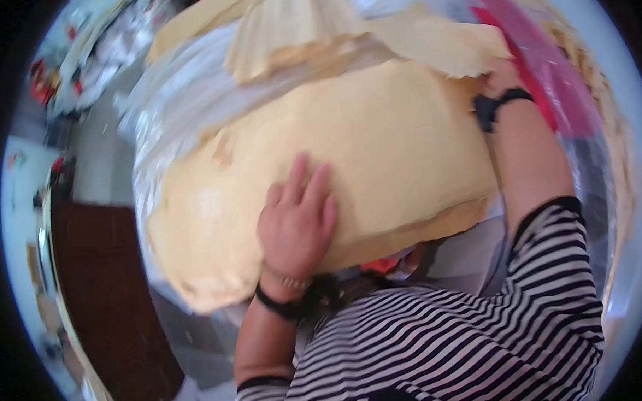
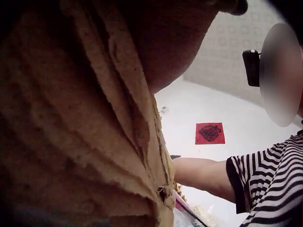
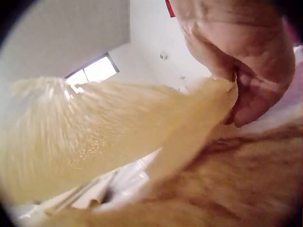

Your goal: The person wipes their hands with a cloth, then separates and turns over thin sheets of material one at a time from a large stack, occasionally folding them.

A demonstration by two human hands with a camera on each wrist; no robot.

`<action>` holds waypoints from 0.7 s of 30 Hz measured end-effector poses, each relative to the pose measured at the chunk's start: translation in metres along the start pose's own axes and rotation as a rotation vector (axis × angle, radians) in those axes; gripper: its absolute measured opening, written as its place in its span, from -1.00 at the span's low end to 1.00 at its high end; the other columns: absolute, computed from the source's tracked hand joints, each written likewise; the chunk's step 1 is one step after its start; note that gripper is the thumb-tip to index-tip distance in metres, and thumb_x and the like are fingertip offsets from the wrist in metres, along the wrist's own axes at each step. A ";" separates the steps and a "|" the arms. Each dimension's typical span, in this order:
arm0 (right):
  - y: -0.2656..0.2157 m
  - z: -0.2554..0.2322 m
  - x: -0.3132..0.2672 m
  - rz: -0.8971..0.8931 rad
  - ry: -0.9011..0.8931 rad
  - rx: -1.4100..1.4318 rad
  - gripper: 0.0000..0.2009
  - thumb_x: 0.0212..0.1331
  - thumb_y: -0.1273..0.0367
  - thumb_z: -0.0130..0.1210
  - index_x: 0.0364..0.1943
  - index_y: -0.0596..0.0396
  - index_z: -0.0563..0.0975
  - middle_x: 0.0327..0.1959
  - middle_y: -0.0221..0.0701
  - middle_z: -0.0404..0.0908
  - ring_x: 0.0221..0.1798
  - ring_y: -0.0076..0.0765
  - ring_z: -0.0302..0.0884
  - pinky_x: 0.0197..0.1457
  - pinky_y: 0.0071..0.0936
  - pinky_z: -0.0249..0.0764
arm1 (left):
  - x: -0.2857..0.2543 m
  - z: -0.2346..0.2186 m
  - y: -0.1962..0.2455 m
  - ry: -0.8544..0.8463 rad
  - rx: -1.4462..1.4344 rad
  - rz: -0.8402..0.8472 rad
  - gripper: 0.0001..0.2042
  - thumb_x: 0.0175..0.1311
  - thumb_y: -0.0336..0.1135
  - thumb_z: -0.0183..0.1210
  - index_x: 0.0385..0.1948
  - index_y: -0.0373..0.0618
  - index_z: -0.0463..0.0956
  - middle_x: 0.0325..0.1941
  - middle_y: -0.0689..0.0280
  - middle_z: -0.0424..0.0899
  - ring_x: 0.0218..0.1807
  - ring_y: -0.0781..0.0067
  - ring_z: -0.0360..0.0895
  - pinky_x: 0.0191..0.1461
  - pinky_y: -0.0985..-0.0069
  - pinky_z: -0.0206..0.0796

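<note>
A thick stack of pale yellow, soft sheets [image 1: 375, 142] lies across the work surface, its layered edges [image 2: 128, 104] close up in the left wrist view. My left hand [image 1: 297, 226] rests on top of the stack near its front edge, fingers extended. At the stack's far right corner, my right hand [image 1: 500, 77] pinches the edge of a thin sheet [image 1: 443, 44]; in the right wrist view the thumb and fingers of the hand [image 3: 246, 61] grip this lifted sheet [image 3: 109, 123], which hangs out to the left over the stack.
Behind the stack lie a crumpled, pleated sheet [image 1: 294, 32] and clear plastic film [image 1: 183, 106]. Pink plastic [image 1: 549, 65] runs along the right side. A dark brown panel [image 1: 112, 292] stands at the left, with grey floor [image 1: 111, 165] beyond.
</note>
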State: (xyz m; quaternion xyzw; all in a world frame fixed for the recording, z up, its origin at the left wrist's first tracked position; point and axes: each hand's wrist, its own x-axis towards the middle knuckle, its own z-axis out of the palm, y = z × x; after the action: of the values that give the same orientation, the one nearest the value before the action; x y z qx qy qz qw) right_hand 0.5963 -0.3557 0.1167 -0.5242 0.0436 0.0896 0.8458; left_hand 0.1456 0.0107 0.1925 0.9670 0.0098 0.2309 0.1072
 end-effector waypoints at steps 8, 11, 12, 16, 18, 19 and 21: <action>-0.049 0.079 -0.085 -0.739 0.217 -1.452 -0.64 0.37 0.35 0.13 0.22 0.02 0.61 0.13 -0.17 0.72 0.11 -0.14 0.71 0.22 -0.27 0.57 | -0.008 0.003 -0.003 0.058 -0.063 -0.020 -0.66 0.22 -0.23 0.29 0.05 0.00 0.66 0.21 0.20 0.64 -0.12 0.17 0.59 -0.06 0.28 0.54; 0.009 0.160 -0.215 -0.819 -0.418 -1.285 -0.65 0.37 0.30 0.17 0.20 -0.01 0.63 0.15 -0.12 0.69 0.22 -0.04 0.62 0.36 -0.24 0.48 | -0.016 0.001 -0.002 0.069 -0.086 -0.003 -0.67 0.19 -0.27 0.31 0.03 0.02 0.66 0.18 0.26 0.67 -0.05 0.16 0.60 0.04 0.27 0.52; 0.032 0.184 -0.264 -0.989 -0.683 -1.385 -0.67 0.30 0.29 0.23 0.13 -0.01 0.65 0.20 -0.17 0.65 0.30 0.01 0.55 0.40 -0.19 0.45 | -0.021 -0.001 -0.001 0.062 -0.077 0.024 -0.67 0.19 -0.28 0.31 0.02 0.01 0.66 0.17 0.26 0.67 -0.03 0.16 0.60 0.06 0.26 0.50; 0.091 0.223 -0.372 -1.071 -0.891 -1.410 -0.51 0.06 0.21 0.40 0.13 -0.03 0.64 0.32 -0.23 0.54 0.41 0.04 0.43 0.50 -0.08 0.32 | -0.065 -0.024 -0.005 0.051 -0.157 0.091 -0.70 0.18 -0.31 0.30 -0.02 -0.01 0.65 0.13 0.25 0.66 0.04 0.16 0.60 0.11 0.23 0.46; 0.101 0.233 -0.391 -0.981 -0.824 -1.429 -0.45 0.00 0.19 0.44 0.16 -0.06 0.63 0.35 -0.24 0.52 0.44 0.03 0.39 0.53 -0.06 0.26 | -0.099 -0.044 -0.022 0.091 -0.176 0.050 -0.74 0.17 -0.36 0.31 -0.08 -0.05 0.67 0.06 0.21 0.69 0.09 0.13 0.60 0.13 0.20 0.46; 0.103 0.233 -0.393 -0.978 -0.810 -1.450 -0.42 -0.03 0.19 0.46 0.17 -0.06 0.62 0.36 -0.24 0.51 0.46 0.03 0.37 0.54 -0.06 0.25 | -0.119 -0.056 -0.034 0.120 -0.162 -0.019 -0.75 0.17 -0.38 0.31 -0.09 -0.05 0.68 0.04 0.20 0.69 0.10 0.12 0.60 0.13 0.20 0.46; 0.105 0.235 -0.394 -0.974 -0.791 -1.473 -0.40 -0.05 0.18 0.47 0.18 -0.08 0.61 0.38 -0.25 0.50 0.46 0.02 0.37 0.54 -0.06 0.24 | -0.155 -0.077 -0.063 0.233 -0.046 -0.220 -0.77 0.18 -0.43 0.29 -0.12 -0.07 0.70 -0.01 0.18 0.71 0.07 0.07 0.61 0.14 0.19 0.46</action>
State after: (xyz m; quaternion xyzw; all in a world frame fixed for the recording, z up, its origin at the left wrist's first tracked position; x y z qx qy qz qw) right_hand 0.1844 -0.1414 0.1952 -0.8155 -0.5332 -0.0959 0.2034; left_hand -0.0258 0.0770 0.1777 0.9240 0.1229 0.3285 0.1524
